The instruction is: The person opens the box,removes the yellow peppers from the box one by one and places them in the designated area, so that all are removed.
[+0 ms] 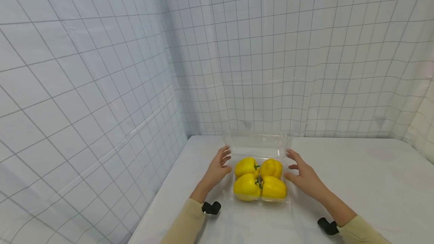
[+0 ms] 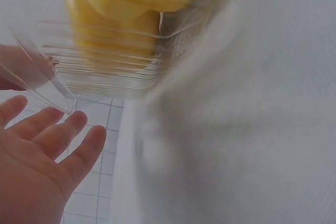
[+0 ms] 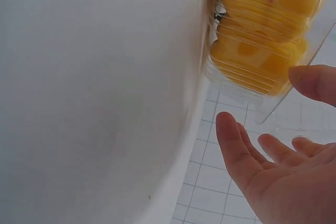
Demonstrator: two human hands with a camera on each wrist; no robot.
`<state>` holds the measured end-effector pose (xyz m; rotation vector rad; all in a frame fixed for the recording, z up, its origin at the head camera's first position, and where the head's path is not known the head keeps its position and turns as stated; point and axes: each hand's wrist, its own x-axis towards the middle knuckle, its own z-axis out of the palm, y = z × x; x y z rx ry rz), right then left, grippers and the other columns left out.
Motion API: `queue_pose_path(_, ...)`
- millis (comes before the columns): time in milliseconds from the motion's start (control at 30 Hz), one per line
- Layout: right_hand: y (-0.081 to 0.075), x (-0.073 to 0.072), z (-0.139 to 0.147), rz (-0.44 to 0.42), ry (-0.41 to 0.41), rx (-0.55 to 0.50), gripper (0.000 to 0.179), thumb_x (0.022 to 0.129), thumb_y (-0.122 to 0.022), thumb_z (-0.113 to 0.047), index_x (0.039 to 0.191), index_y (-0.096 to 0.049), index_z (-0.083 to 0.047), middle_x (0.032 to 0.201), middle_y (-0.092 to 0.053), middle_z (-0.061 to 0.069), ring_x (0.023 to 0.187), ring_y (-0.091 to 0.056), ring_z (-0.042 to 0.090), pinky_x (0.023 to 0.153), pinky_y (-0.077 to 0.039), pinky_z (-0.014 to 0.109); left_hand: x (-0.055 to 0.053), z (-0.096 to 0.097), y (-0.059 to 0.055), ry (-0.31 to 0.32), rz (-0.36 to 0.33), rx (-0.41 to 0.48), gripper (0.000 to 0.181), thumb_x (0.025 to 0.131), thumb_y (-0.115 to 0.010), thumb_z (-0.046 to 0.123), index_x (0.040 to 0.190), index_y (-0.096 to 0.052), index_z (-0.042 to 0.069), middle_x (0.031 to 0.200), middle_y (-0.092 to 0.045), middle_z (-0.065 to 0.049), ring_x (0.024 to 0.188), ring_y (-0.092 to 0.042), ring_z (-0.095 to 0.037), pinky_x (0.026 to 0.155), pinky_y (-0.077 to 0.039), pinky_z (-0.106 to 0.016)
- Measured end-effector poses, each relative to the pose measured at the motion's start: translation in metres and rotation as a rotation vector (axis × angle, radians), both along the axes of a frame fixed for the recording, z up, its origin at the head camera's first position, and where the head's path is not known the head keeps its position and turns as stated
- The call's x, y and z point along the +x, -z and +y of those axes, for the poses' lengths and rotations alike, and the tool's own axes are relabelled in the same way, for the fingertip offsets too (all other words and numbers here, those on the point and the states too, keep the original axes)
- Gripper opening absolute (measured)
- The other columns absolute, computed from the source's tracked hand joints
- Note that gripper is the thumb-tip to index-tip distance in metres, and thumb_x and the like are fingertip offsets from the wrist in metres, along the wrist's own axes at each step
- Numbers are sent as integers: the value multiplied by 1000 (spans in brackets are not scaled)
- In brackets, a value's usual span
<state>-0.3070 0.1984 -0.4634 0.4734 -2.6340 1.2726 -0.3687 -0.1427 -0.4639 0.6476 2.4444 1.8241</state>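
Observation:
Several yellow bell peppers (image 1: 246, 186) with green stems sit in two rows in a clear plastic clamshell box (image 2: 113, 87). Its transparent lid (image 1: 257, 150) stands raised at the back. On the box's left side is my left hand (image 1: 217, 166), fingers apart and slightly bent, the thumb seen through the clear rim in the left wrist view. My right hand (image 1: 303, 178) flanks the opposite side with loosely bent fingers. In the right wrist view its thumb (image 3: 317, 82) is at the rim edge; whether it touches is unclear. Neither hand grips anything.
The box stands on a white table (image 1: 346, 176). Grid-patterned white curtains (image 1: 257, 67) hang behind the table and along its left side. A black wrist device (image 1: 211, 208) is on the left wrist, and another black device (image 1: 328, 226) is on the right.

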Motion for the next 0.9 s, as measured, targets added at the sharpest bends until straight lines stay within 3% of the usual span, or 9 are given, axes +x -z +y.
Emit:
queue_pose_path(167,3,-5,-1,-15,17,-12,82,95,-68,-12,160,-19,-21,155,-38,21,120,-58,40,88,-55,53,3,0,-2,11,-3,8,86,88,-56,-14,159,-26,24,161,-31,-14,145,-34,-36,108,-38,-56)
queue_pose_path(433,3,-11,-2,-41,20,-39,80,95,-68,-13,159,-20,-19,153,-41,20,119,-59,39,89,-55,51,-4,0,2,5,-39,36,85,89,-56,-13,159,-28,26,158,-36,-12,139,-42,-34,94,-51,-42)
queue_pose_path(900,3,-16,-1,-93,2,-98,81,96,-67,-14,160,-18,-19,153,-42,20,119,-59,38,91,-54,51,-5,3,6,6,-88,134,82,90,-54,-15,160,-28,19,157,-40,-13,131,-52,-36,82,-51,-28)
